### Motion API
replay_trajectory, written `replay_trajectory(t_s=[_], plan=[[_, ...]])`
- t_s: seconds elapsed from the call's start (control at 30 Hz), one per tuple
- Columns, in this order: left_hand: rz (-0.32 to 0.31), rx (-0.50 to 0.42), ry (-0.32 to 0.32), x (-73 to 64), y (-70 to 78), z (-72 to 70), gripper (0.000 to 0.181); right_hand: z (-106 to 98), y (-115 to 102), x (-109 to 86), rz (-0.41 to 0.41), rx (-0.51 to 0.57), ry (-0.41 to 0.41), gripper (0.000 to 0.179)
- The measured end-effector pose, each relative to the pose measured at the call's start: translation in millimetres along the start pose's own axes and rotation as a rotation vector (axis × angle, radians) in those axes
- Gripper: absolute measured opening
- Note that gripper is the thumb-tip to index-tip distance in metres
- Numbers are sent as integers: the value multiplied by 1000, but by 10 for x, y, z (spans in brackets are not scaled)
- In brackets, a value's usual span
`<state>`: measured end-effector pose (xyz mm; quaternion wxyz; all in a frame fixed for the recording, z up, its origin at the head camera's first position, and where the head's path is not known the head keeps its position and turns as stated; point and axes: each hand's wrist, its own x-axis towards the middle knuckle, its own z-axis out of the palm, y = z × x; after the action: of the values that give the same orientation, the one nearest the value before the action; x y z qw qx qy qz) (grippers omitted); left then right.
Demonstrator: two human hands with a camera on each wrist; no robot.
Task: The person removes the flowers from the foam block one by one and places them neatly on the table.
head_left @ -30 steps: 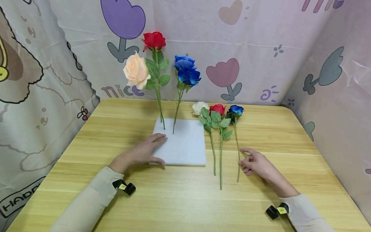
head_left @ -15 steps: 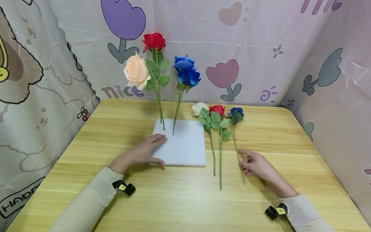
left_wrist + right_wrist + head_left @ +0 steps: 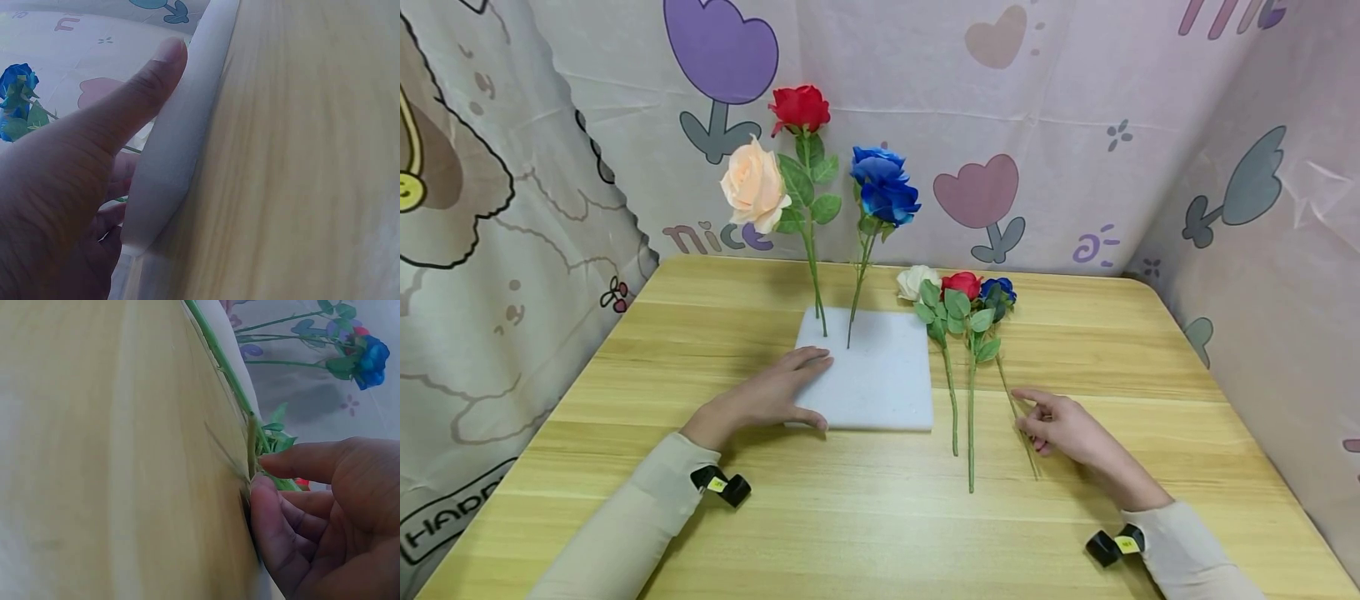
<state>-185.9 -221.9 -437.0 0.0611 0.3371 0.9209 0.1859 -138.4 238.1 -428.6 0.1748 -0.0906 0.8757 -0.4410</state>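
My left hand (image 3: 771,389) rests over the left edge of a white foam board (image 3: 880,379), its fingers on top and thumb at the front corner. In the left wrist view the thumb (image 3: 140,84) lies against the board's side. To the right, my right hand (image 3: 1062,427) pinches the thin stem of a blue rose (image 3: 1006,290) between thumb and fingers. That rose slants, its bloom behind the leaves of a red rose (image 3: 961,285). A white rose (image 3: 917,282) lies beside the red one.
Standing in the board are a tall red rose (image 3: 801,108), a peach rose (image 3: 754,185) and blue roses (image 3: 883,187). The wooden table (image 3: 880,533) runs back to a printed curtain (image 3: 1075,100), which also hangs at both sides.
The blue rose in my right hand has swung: its bloom moved left towards the red rose and its stem end moved right. My left hand and the board have stayed in place.
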Motion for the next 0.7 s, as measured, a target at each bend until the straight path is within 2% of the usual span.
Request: replay_trajectory(t_s=[0.2,0.7], plan=[[4,6,-2,2,-2,5,114,-49,-25,3,-14,-41,31,52],[-7,1,-4,9,-12,18,114,-83,-295,114,-232,-275,159,41]])
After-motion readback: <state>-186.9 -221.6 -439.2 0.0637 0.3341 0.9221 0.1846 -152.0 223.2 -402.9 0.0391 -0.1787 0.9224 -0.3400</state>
